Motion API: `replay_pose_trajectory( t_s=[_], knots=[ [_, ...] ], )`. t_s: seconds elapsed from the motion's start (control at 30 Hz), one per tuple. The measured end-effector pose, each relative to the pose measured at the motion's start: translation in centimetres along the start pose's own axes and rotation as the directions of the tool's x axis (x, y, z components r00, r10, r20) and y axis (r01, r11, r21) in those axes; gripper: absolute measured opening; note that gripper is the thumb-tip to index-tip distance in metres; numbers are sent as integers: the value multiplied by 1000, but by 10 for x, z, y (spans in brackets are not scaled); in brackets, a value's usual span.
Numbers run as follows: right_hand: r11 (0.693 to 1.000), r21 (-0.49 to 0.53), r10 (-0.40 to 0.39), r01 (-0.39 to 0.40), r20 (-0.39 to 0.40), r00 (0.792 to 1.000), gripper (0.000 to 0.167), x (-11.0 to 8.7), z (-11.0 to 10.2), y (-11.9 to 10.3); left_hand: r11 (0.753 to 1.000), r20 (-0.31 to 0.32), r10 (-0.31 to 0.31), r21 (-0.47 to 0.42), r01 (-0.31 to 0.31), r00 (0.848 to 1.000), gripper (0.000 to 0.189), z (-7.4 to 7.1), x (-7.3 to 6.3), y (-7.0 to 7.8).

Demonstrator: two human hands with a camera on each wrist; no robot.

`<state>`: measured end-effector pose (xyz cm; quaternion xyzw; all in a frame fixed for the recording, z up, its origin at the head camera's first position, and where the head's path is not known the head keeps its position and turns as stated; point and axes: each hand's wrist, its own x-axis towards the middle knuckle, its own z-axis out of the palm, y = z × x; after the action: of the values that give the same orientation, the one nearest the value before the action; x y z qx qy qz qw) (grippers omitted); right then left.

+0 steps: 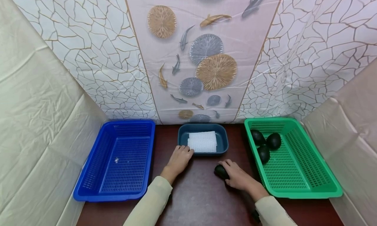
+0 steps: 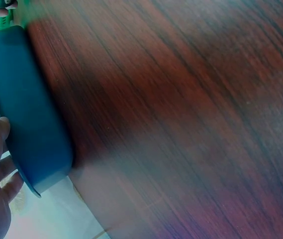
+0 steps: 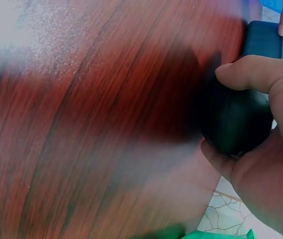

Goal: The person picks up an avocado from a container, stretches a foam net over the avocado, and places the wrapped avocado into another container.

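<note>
Tray [image 2: 32, 109] at twelve o'clock, its rim pinched by the left hand [image 1: 179, 159]; dark fruit [image 3: 235, 119] at one, grasped by the right hand [image 1: 237, 177].
The tray could skid, I'd say, if the left pinch tugs; the fruit could roll off if the right grasp loosens. Glossy wood-grained table [image 1: 191, 199], perforated green plastic basket [image 1: 288, 173] at two, smooth round-cornered tray, mesh-textured white netting [image 1: 201, 145] inside it, and that sleek egg-shaped fruit.
</note>
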<state>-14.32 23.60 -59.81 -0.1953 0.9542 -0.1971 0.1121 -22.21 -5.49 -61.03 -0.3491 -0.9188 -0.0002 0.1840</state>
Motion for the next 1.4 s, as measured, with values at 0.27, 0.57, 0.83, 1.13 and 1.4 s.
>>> replay_pose_trajectory(
  t_s=[0.27,0.57,0.83,1.13,1.4],
  knots=[
    [999,17,32,-32,31,999,75,2,-3,-3,1000,-16,-2,-8,2,1000,12,1,0,0],
    [998,34,58,-59,19,998,75,4,-1,-7,1000,-12,-3,-7,3,1000,12,1,0,0],
    [995,61,81,-81,5,997,78,4,3,-5,1000,0,-3,-1,3,1000,14,2,0,0],
    [994,60,88,-87,-18,996,81,2,0,-5,1000,-16,1,-6,-1,1000,13,4,0,-1],
    [997,33,77,-76,-41,996,78,-4,-13,-13,1000,9,0,5,0,1000,13,2,1,0]
  ],
)
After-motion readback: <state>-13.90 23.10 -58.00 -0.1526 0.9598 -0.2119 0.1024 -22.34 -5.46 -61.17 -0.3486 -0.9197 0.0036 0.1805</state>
